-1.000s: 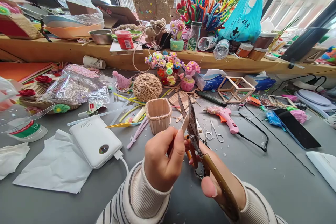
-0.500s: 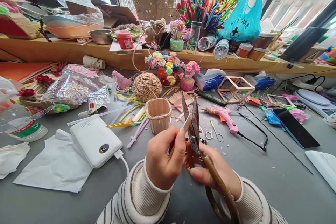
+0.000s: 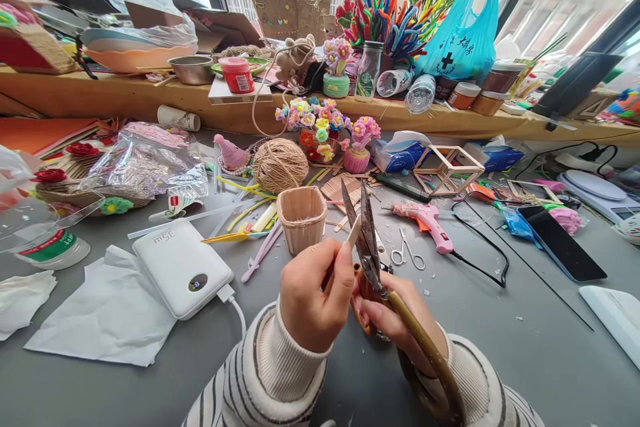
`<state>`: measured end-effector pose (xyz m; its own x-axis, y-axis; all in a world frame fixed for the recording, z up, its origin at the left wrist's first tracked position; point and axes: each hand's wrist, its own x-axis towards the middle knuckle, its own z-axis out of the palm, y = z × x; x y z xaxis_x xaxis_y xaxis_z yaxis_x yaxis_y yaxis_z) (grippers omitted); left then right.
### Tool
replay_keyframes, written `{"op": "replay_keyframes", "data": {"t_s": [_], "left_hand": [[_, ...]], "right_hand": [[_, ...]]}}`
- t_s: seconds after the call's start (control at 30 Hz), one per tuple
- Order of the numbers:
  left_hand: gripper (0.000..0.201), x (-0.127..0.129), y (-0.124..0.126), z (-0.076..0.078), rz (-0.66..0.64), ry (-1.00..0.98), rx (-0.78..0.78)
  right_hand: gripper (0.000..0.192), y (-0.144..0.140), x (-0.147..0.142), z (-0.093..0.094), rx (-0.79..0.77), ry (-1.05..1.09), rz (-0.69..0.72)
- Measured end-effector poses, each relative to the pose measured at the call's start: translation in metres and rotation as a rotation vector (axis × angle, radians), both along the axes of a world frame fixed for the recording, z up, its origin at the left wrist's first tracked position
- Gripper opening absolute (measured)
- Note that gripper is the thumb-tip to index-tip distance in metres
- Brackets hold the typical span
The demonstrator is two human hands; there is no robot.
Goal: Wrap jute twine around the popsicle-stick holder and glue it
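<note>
Grey and crowded with craft supplies, the surface (image 3: pixel 500 347) stretched before you toward a wooden shelf under the windows. Just above its near edge, your left hand (image 3: pixel 315 297) was pinched shut on a small wooden stick (image 3: pixel 354 235), thumb and fingers holding it upright so that its tip stood free between the blades. Your right hand (image 3: pixel 395 317), touching the left at three o'clock, was wrapped around the handles of large old scissors (image 3: pixel 367 247), whose blades pointed to twelve o'clock and stood slightly parted around the stick's end, seemingly to trim it. Holding both raised off the surface probably gave you a close view of the cut.

Beyond the hands at eleven o'clock stood a little cup of sticks (image 3: pixel 303 217), and behind it a ball of twine (image 3: pixel 280 165). At one o'clock lay small silver scissors (image 3: pixel 406 252) and a pink glue gun (image 3: pixel 427 221), its cord trailing right. At nine o'clock a white power bank (image 3: pixel 183 267) rested beside crumpled white paper (image 3: pixel 107 310). Pipe-cleaner flower pots (image 3: pixel 357 147) sat further back, near twelve.
</note>
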<state>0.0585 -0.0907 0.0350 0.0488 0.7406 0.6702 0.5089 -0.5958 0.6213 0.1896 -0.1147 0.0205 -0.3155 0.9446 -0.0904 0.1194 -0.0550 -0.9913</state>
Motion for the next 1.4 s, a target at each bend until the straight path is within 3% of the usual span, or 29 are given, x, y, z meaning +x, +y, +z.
{"op": "replay_keyframes", "data": {"t_s": [0.3, 0.5, 0.57, 0.73, 0.83, 0.93, 1.03, 1.07, 1.13, 1.23, 1.4], "left_hand": [[0.029, 0.001, -0.002, 0.0, -0.008, -0.035, -0.064], [0.019, 0.0, -0.005, -0.006, -0.113, -0.285, -0.303], [0.034, 0.0, -0.006, -0.015, -0.128, -0.327, -0.378], [0.09, 0.01, -0.011, -0.04, -0.362, -0.457, -0.732], [0.102, 0.015, -0.012, -0.048, -0.459, -0.512, -0.84], [0.088, 0.011, -0.007, -0.045, -0.387, -0.562, -0.76], [0.064, 0.0, 0.002, -0.03, -0.13, -0.514, -0.515], [0.053, -0.004, 0.006, -0.023, -0.102, -0.433, -0.461], [0.034, -0.008, 0.013, -0.009, -0.137, -0.269, -0.421], [0.032, -0.008, 0.021, 0.005, -0.192, -0.144, -0.371], [0.033, -0.003, 0.025, 0.009, -0.115, -0.024, -0.255]], "right_hand": [[0.016, -0.001, 0.0, -0.006, 0.039, -0.001, -0.03], [0.018, 0.004, 0.0, -0.007, 0.024, -0.014, -0.109], [0.018, 0.007, 0.001, -0.008, 0.039, -0.033, -0.16], [0.025, 0.016, 0.004, -0.009, 0.034, -0.003, -0.255], [0.03, 0.02, 0.005, -0.008, 0.017, -0.01, -0.269], [0.031, 0.021, 0.004, -0.008, -0.032, 0.003, -0.291], [0.033, 0.021, 0.003, -0.01, -0.065, 0.013, -0.291], [0.033, 0.02, 0.003, -0.011, -0.064, 0.014, -0.284], [0.033, 0.019, 0.002, -0.011, -0.052, 0.015, -0.264], [0.032, 0.018, 0.001, -0.011, -0.025, 0.01, -0.241], [0.033, 0.017, 0.003, -0.012, -0.004, -0.026, -0.229]]}}
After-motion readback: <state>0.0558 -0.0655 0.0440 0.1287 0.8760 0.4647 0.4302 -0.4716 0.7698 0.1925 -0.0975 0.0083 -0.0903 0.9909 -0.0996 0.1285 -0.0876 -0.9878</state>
